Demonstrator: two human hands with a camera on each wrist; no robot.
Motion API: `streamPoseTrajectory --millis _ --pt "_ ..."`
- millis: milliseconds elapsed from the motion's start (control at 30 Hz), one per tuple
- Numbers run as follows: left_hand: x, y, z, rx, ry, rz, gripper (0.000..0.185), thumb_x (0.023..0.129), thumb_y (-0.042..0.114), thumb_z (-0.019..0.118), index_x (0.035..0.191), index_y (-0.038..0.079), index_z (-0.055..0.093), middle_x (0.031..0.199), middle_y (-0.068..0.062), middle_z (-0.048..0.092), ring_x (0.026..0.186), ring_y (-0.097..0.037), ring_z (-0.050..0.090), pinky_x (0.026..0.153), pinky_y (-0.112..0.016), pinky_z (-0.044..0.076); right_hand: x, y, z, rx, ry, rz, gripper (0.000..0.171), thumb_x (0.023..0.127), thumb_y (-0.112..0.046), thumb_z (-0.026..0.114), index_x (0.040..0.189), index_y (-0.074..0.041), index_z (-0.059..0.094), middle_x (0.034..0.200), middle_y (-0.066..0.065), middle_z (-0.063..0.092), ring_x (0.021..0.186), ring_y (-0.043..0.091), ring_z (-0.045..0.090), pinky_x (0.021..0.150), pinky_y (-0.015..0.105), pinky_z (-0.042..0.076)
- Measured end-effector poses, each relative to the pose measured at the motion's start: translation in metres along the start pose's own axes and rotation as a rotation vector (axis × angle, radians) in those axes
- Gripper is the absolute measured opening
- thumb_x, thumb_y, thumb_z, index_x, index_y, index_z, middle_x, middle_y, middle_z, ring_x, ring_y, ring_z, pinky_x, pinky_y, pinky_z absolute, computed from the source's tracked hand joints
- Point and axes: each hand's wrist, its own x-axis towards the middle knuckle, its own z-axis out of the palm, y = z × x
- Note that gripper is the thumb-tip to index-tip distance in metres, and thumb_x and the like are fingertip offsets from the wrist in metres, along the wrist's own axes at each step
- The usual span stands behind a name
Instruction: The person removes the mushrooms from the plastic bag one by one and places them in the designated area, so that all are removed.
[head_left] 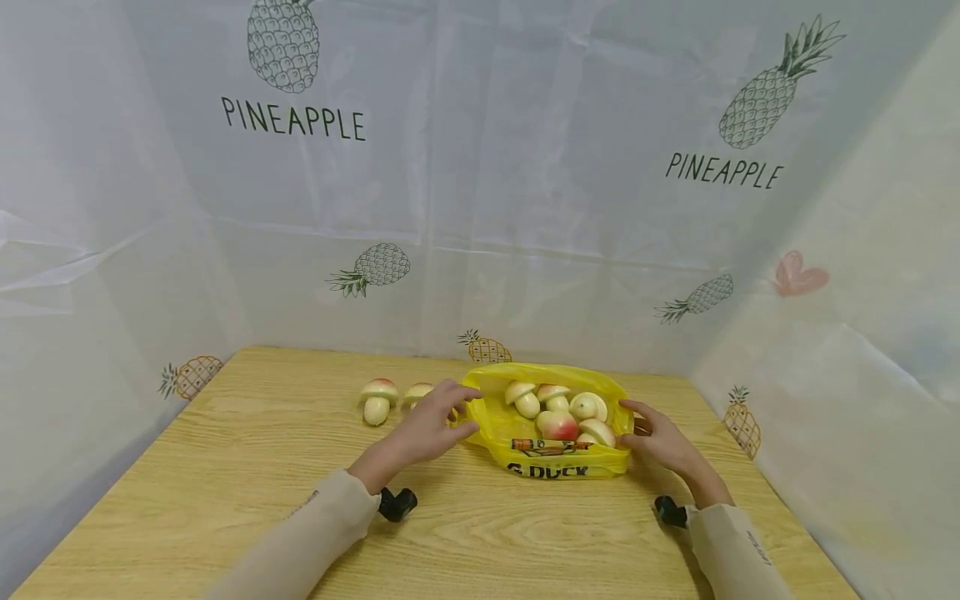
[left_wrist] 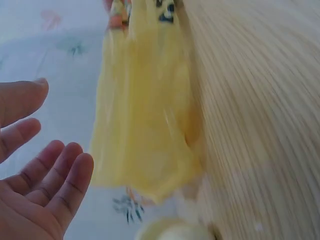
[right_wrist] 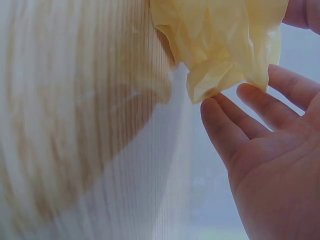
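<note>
A light wood-grain table (head_left: 247, 467) sits w/ pineapple-print sheeting (head_left: 480, 167) on three sides. Wrist views are blurred; the bag's print is part-folded, reading approx. "DUCK". The yellow plastic bag (head_left: 551, 454) lies mid-table, mouth open, holding toy mushrooms (head_left: 558, 412). Two more mushrooms (head_left: 378, 398) lie left of it. Left hand (head_left: 431, 425) and right hand (head_left: 660, 437) flank the bag, fingers spread, at its edges.
</note>
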Motion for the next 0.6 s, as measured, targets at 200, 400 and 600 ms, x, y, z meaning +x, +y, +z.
streamPoseTrajectory --millis 200,400,600 --pt "0.02 0.013 0.019 0.003 -0.059 0.04 0.045 0.093 0.024 0.065 0.136 0.02 0.052 0.123 0.0 0.049 0.107 -0.017 0.053 0.086 -0.038 0.049 0.0 0.0 0.001 -0.002 -0.001 -0.001 0.077 0.087 -0.027 0.07 0.148 -0.004 0.03 0.15 0.028 0.025 0.13 0.05 0.034 0.097 0.056 0.04" --pt "0.042 0.019 0.034 0.077 -0.168 0.157 0.047 0.093 0.021 0.064 0.138 0.027 0.05 0.131 0.003 0.046 0.119 -0.014 0.048 0.096 -0.033 0.044 -0.001 0.0 0.0 -0.013 0.005 -0.016 0.076 0.087 -0.027 0.07 0.148 -0.004 0.031 0.15 0.028 0.025 0.129 0.051 0.035 0.096 0.056 0.042" --pt "0.059 0.018 0.047 0.079 -0.201 0.178 0.043 0.095 0.024 0.061 0.137 0.027 0.051 0.131 0.004 0.048 0.118 -0.013 0.049 0.095 -0.03 0.044 0.0 0.002 0.0 -0.012 0.005 -0.027 0.075 0.088 -0.026 0.07 0.148 -0.003 0.031 0.15 0.028 0.026 0.128 0.052 0.035 0.096 0.056 0.042"
